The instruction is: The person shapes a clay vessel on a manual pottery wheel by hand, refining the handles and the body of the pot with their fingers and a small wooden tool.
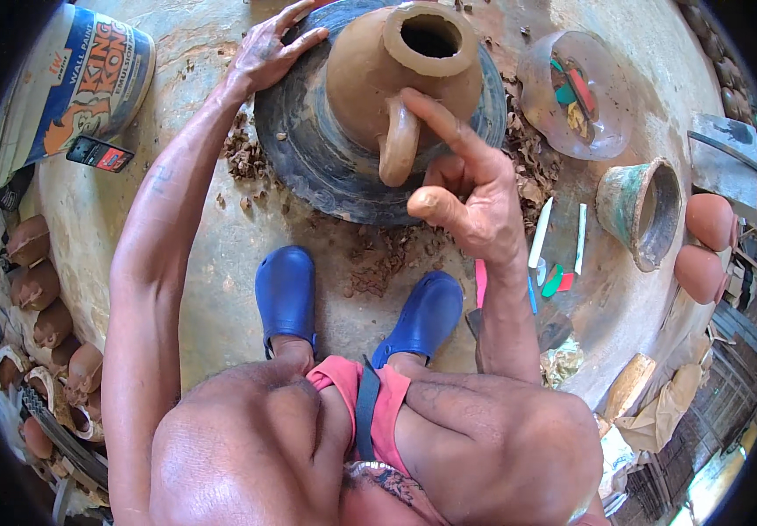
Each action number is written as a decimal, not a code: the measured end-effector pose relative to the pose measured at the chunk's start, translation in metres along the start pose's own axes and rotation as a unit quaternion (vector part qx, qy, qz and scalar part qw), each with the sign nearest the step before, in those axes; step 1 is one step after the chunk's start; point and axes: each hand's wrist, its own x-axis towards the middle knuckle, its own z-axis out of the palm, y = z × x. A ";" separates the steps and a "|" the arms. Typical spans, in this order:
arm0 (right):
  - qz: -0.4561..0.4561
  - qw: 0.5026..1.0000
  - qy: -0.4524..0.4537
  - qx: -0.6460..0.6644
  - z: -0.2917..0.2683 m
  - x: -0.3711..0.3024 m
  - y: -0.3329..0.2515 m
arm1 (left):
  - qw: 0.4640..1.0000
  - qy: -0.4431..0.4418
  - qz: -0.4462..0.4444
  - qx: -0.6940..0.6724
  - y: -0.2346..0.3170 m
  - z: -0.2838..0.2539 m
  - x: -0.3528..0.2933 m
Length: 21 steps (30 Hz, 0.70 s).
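Observation:
A wet brown clay jug [357, 74] with a wide round mouth stands upright on a dark potter's wheel [304, 171]. Its curved clay handle [399, 149] faces me, the lower end hanging in front of the belly. My right hand [479, 188] reaches in from the right; its outstretched index fingertip touches the top of the handle, where it joins the jug. The thumb sticks out apart from it, the other fingers are bent, and nothing is held. My left hand [265, 53] lies with fingers spread at the wheel's far left edge, beside the jug.
Clay scraps [378, 263] litter the floor around the wheel. To the right are a translucent basin [536, 114] holding coloured scrapers, a crusted pot [619, 206], and slim white tools [541, 232]. A paint bucket [133, 70] and phone [100, 153] sit left; reddish pots [707, 221] line both sides.

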 end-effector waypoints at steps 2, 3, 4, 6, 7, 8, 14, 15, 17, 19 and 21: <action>-0.011 0.999 0.016 0.045 0.004 -0.008 0.021 | 1.000 0.001 0.008 -0.001 0.005 0.003 0.006; -0.024 0.995 0.031 0.093 0.006 -0.012 0.032 | 1.000 0.003 0.012 0.002 0.005 0.002 0.008; -0.028 0.996 0.019 0.082 0.005 -0.014 0.039 | 1.000 0.005 0.015 0.003 0.006 0.002 0.009; -0.053 0.997 0.029 0.047 0.007 -0.012 0.040 | 1.000 0.007 0.015 0.007 0.005 0.000 0.010; -0.080 0.996 0.038 0.011 0.009 -0.010 0.040 | 1.000 0.007 0.016 0.008 0.004 0.000 0.010; -0.079 0.996 0.037 0.012 0.011 -0.007 0.036 | 1.000 0.010 0.016 0.011 0.004 -0.002 0.010; -0.027 0.997 0.064 0.026 0.022 -0.016 0.033 | 0.999 0.036 0.033 0.016 0.013 0.000 0.022; -0.028 0.997 0.063 0.023 0.019 -0.023 0.035 | 0.998 0.046 0.037 0.017 0.016 0.001 0.025; -0.052 0.988 0.112 -0.090 0.014 -0.034 0.034 | 0.993 0.091 0.064 0.047 0.023 0.003 0.029; -0.062 0.964 0.224 -0.127 0.011 -0.037 0.016 | 0.945 0.218 0.192 0.148 0.017 0.006 0.038; -0.158 0.922 0.279 -0.217 0.001 -0.032 0.000 | 0.973 0.146 0.167 0.059 0.000 -0.006 0.050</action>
